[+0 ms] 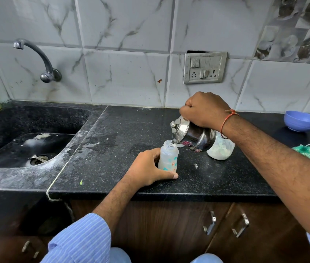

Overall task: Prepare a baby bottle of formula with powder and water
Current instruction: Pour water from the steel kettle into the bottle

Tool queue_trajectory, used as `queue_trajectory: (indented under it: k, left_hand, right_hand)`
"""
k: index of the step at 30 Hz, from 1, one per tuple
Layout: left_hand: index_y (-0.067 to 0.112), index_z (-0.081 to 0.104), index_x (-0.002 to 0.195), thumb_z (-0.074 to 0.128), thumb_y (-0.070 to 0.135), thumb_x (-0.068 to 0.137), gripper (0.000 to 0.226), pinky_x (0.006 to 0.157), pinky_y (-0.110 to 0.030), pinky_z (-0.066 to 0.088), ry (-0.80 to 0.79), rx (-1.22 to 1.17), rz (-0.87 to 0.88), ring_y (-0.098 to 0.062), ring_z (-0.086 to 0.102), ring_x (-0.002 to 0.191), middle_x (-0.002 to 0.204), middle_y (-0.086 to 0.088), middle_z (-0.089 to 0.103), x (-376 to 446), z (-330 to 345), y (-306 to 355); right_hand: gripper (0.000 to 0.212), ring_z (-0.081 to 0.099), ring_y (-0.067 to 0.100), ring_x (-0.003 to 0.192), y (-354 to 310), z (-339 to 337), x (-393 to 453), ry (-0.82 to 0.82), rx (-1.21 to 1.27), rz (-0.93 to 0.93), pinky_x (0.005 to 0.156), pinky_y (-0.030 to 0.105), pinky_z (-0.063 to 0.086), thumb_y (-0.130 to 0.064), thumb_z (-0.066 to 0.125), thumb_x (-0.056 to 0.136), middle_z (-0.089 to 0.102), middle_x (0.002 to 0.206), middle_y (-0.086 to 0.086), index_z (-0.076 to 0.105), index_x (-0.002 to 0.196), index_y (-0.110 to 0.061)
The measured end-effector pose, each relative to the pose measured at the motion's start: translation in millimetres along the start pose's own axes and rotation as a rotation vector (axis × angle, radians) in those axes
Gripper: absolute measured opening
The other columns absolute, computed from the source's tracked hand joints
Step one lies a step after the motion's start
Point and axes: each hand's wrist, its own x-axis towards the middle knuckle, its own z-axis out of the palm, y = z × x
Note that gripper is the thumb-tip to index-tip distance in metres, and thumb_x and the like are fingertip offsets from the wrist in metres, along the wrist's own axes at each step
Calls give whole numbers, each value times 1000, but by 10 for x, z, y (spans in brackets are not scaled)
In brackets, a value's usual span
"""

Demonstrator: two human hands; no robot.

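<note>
Two hands are engaged. The baby bottle [168, 158] is steadied upright on the counter [112, 168] by left-hand fingers [150, 168] wrapped round it; the steel kettle [192, 136], clenched in right-hand fingers [203, 111], is tilted so its spout meets the bottle mouth.

Bright, even, diffuse light, no hard shadows. Soft shadow under the counter [150, 120] edge; cabinets [169, 224] below go dark. Specular highlights on the steel jug [194, 134] and tap [36, 56], mild sheen on the tiles [123, 73]. Strong wide-angle distortion: tile lines and counter edge bow, arms stretched near the frame edges. Centre sharp; bottom corners soft, slightly smeared.
</note>
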Motion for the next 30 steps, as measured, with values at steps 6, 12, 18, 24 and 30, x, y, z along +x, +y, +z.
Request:
queue_trajectory:
  k: [6, 12, 18, 24, 30]
  left_hand:
    - [38, 76, 126, 107, 44, 65, 69, 102, -34, 63, -6, -2, 0, 7, 75, 104, 110, 23, 81, 3, -4, -1]
    - [39, 76, 126, 107, 47, 64, 70, 102, -35, 63, -3, -4, 1, 6, 75, 105, 111, 25, 81, 12, 2, -20]
    - [38, 77, 125, 108, 43, 65, 67, 102, -38, 63, -3, -20, 4, 4, 77, 103, 107, 23, 83, 20, 10, -30]
    - [39, 77, 126, 108, 44, 64, 69, 103, -37, 63, -5, -21, 7, 5, 76, 104, 108, 24, 82, 22, 9, -34]
    - [39, 77, 124, 107, 47, 63, 69, 102, -39, 63, -6, -19, 6, 4, 77, 104, 108, 24, 82, 29, 12, -50]
  right_hand:
    - [39, 40, 22, 56, -7, -1, 4, -1, -3, -1, 53, 30, 32, -27, 57, 88, 44, 55, 1, 45, 53, -16]
    - [38, 40, 22, 56, -13, 0, 4, -2, -8, 3, 53, 30, 32, -27, 57, 88, 44, 56, 1, 45, 53, -15]
    - [36, 41, 23, 57, -19, -6, 6, -5, -19, 12, 53, 30, 32, -28, 57, 87, 46, 56, 2, 48, 56, -14]
    - [36, 40, 23, 57, -23, -4, 8, -5, -21, 10, 53, 30, 31, -27, 57, 88, 45, 56, 2, 47, 56, -14]
    - [35, 41, 23, 57, -30, -4, 6, -6, -26, 10, 53, 30, 32, -27, 57, 87, 47, 57, 2, 48, 56, -14]
